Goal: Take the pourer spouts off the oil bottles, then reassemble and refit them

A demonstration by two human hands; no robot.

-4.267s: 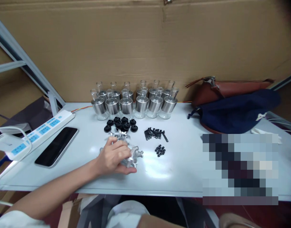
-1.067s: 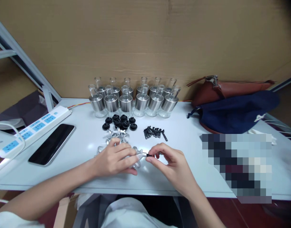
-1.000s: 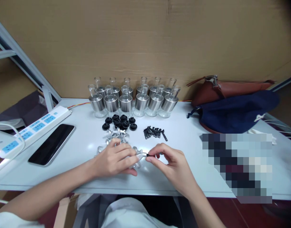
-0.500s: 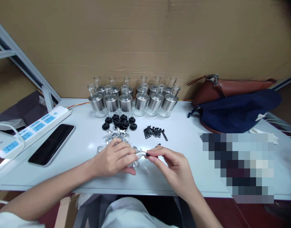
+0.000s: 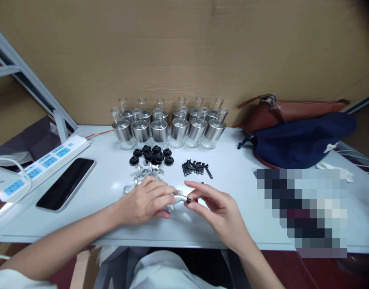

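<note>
My left hand [image 5: 146, 200] is closed around a silver pour spout [image 5: 180, 198], whose narrow end points right. A small black piece [image 5: 188, 200] sits at the spout's tip. My right hand [image 5: 219, 210] pinches that piece between the thumb and a curled finger, its index finger raised above. More silver spouts [image 5: 139, 170] lie in a pile behind and partly beneath my left hand. Past them is a group of black ribbed stoppers [image 5: 149, 157]. To the right lies a small heap of slim black plastic pieces [image 5: 196, 167].
Glass bottles with steel sleeves [image 5: 159, 130] stand in two rows at the back. On the left lie a phone [image 5: 65, 184] and a power strip [image 5: 49, 160]. A brown bag [image 5: 307, 108] and a dark blue cloth bag [image 5: 301, 140] rest at right, behind a blurred-out patch.
My right index finger has lifted off the spout's tip, and more of the black piece now shows. The spout's tip has shifted slightly down. My left hand has barely moved.
</note>
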